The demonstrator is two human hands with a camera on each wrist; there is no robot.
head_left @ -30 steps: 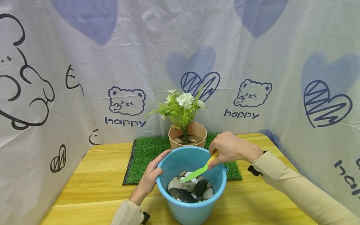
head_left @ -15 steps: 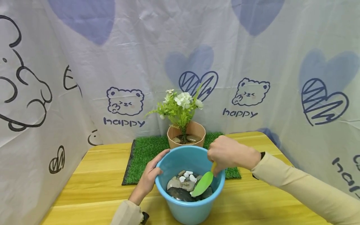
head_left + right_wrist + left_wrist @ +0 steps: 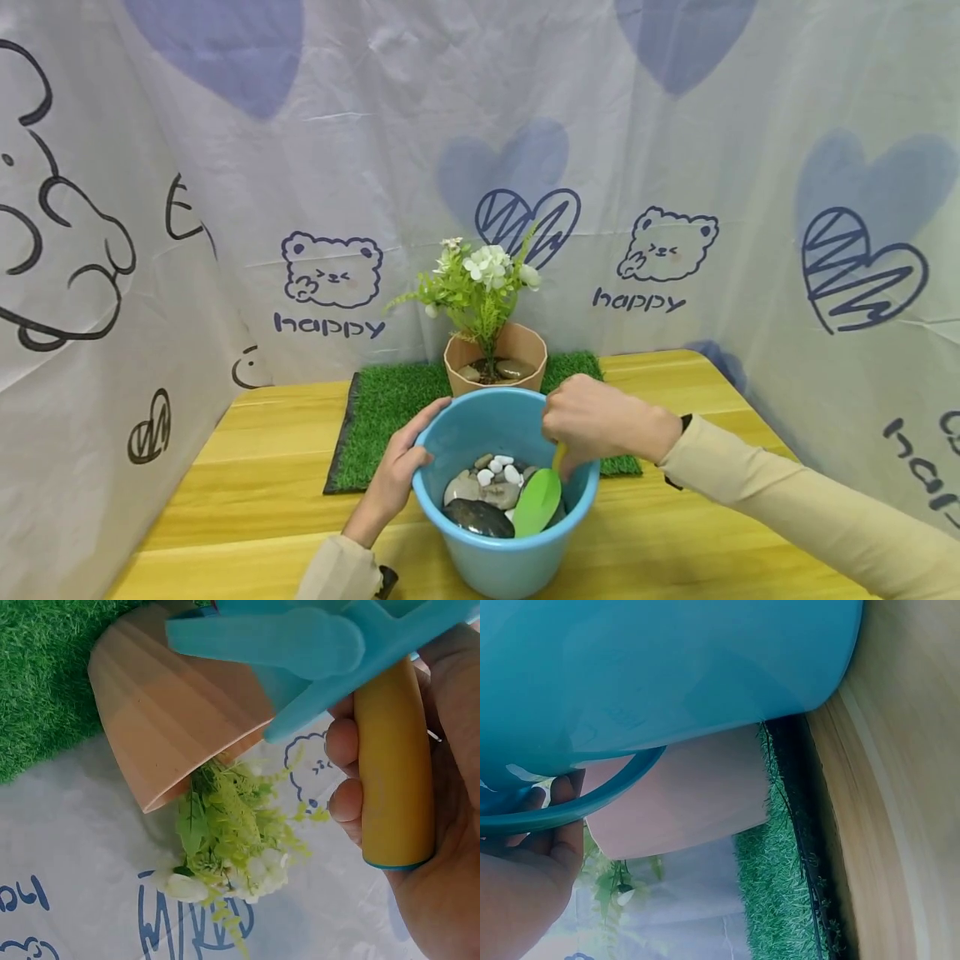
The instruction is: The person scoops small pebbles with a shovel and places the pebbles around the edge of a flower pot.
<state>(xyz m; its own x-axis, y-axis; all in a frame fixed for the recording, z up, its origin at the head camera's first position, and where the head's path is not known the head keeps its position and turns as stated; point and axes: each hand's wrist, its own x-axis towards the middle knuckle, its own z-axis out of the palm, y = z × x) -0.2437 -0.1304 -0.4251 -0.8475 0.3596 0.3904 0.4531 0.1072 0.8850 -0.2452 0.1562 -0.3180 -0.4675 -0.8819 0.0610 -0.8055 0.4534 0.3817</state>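
A light blue bucket stands at the front of the table, with several stones in its bottom: a wet dark stone, greyish ones and small white pebbles. My left hand grips its left rim; in the left wrist view the fingers curl at a blue curved band on the bucket. Over the bucket's right side, my right hand holds a garden trowel by its yellow handle. The green trowel blade points down among the stones at the front right, hiding some of them. Its tip is not visible.
Right behind the bucket is a terracotta-coloured pot with a white-flowered plant and stones in it. It stands on a green artificial grass mat on the wooden table. Printed curtains enclose the back and sides.
The trowel has swung from lying tilted over the stones to pointing down at the bucket's front right, its blade face turned to view. My left hand keeps its hold on the rim.
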